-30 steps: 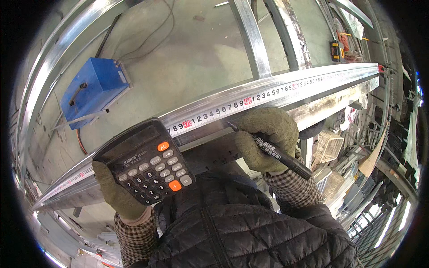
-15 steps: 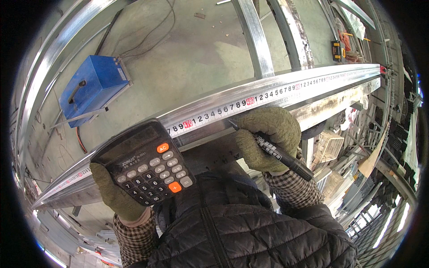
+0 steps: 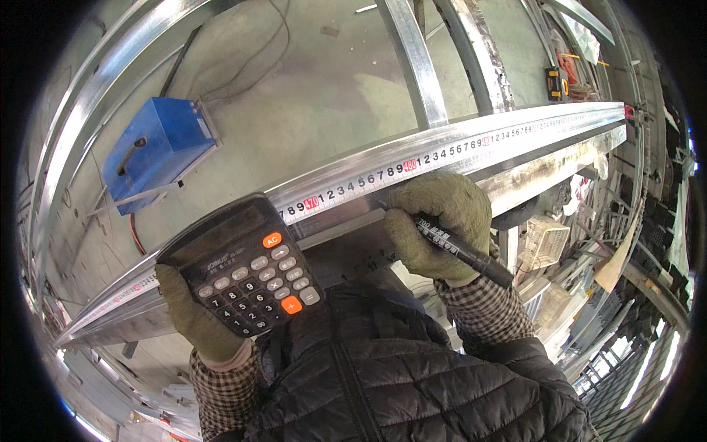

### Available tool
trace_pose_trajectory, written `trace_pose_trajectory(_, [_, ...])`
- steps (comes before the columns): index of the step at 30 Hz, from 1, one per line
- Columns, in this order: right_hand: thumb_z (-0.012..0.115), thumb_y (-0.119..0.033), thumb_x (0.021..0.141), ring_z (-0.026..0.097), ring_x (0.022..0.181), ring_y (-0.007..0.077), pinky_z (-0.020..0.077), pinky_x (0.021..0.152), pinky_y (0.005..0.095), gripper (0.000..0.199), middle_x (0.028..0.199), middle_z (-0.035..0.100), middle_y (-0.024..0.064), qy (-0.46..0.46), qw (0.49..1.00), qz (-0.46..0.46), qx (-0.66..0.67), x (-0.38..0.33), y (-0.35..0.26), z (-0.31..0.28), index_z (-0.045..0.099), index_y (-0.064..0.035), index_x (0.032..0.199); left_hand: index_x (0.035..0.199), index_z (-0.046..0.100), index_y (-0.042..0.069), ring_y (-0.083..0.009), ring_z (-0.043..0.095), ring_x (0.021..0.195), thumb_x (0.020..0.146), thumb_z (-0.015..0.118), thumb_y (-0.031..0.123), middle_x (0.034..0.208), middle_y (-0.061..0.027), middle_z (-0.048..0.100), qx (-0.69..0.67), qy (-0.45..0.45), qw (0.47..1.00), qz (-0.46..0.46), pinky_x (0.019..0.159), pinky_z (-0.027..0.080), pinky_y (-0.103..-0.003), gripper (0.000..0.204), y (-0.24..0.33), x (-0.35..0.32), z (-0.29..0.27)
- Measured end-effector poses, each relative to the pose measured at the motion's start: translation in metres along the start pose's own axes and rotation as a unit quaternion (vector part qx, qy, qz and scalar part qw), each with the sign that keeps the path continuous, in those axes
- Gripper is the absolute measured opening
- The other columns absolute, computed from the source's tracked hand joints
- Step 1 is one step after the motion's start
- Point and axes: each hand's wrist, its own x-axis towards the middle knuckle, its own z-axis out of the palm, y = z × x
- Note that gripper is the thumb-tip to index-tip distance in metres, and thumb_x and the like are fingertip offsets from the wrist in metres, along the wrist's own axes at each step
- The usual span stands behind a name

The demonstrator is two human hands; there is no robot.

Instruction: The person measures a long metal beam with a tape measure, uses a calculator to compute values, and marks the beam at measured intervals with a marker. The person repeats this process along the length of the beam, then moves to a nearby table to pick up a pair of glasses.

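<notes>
My left hand, in a green work glove, is closed on the left edge of a black desk calculator with grey, black and orange keys. A black marker pen is gripped in my gloved right hand, its tip pointing up and left at the metal beam. Along the silvery beam a white measuring tape with black and red figures lies stretched out. The calculator covers part of the tape and beam. Whether the marker's tip touches the metal I cannot tell.
On the floor beyond the beam sits a blue box-shaped machine with a handle. Metal bars run away from the beam at the far side. A yellow-and-black tool lies far right. A pale plastic crate stands at right.
The view has shifted slightly. Both hands keep their grip on the calculator and the marker pen, with hardly any movement along the beam.
</notes>
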Motion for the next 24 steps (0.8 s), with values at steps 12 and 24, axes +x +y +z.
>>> trace_pose_trajectory(12, [0.079, -0.007, 0.087, 0.078, 0.071, 0.0234, 0.0610, 0.064, 0.0334, 0.015, 0.087, 0.079, 0.0142, 0.070, 0.981, 0.092, 0.153, -0.025, -0.044, -0.017, 0.076, -0.0031, 0.102, 0.146, 0.058, -0.001, -0.0331, 0.076, 0.115, 0.112, 0.052, 0.054, 0.135, -0.0231, 0.071, -0.049, -0.084, 0.993, -0.068, 0.094, 0.069, -0.047, 0.065, 0.015, 0.000, 0.001])
trace_pose_trajectory(24, [0.073, 0.007, 0.080, 0.060, 0.049, 0.0163, 0.0444, 0.048, 0.0309, 0.034, 0.060, 0.061, 0.0019, 0.068, 0.998, 0.009, 0.015, -0.041, -0.114, -0.026, 0.081, -0.0060, 0.110, 0.146, 0.057, -0.003, -0.0344, 0.078, 0.110, 0.113, 0.046, 0.056, 0.131, -0.0250, 0.072, -0.076, -0.191, 0.971, -0.123, 0.088, 0.070, -0.047, 0.068, 0.021, 0.007, 0.062])
